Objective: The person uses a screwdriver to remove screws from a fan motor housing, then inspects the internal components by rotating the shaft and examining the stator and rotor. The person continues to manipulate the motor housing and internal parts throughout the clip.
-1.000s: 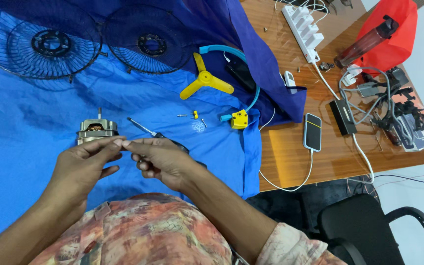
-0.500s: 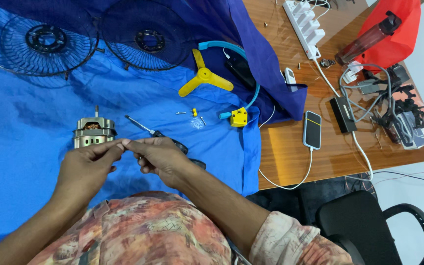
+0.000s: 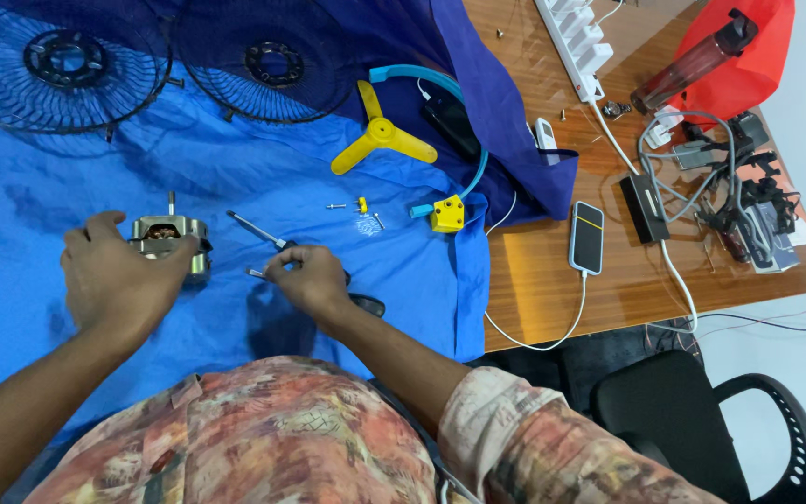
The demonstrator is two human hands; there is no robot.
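My left hand [image 3: 114,280] closes around a small metal fan motor [image 3: 172,233] that stands on the blue cloth [image 3: 39,205], its shaft pointing up. My right hand [image 3: 308,275] is just right of the motor and pinches a small metal bolt [image 3: 255,273] between thumb and fingers. A screwdriver [image 3: 256,229] with a black handle lies slanted under my right hand, its tip pointing toward the motor. The two hands are a short gap apart.
Two wire fan grilles [image 3: 67,61] [image 3: 272,70] lie at the back. A yellow fan blade [image 3: 380,135], loose screws [image 3: 361,210] and a yellow block [image 3: 447,215] sit on the cloth. On the wooden table [image 3: 534,280] are a phone [image 3: 587,236], a power strip [image 3: 576,42] and tangled cables [image 3: 701,177]; a black chair [image 3: 701,420] stands below.
My hands were together in front of me, both on the small bolt. The left hand has let go and moved left onto the motor; the right hand keeps the bolt.
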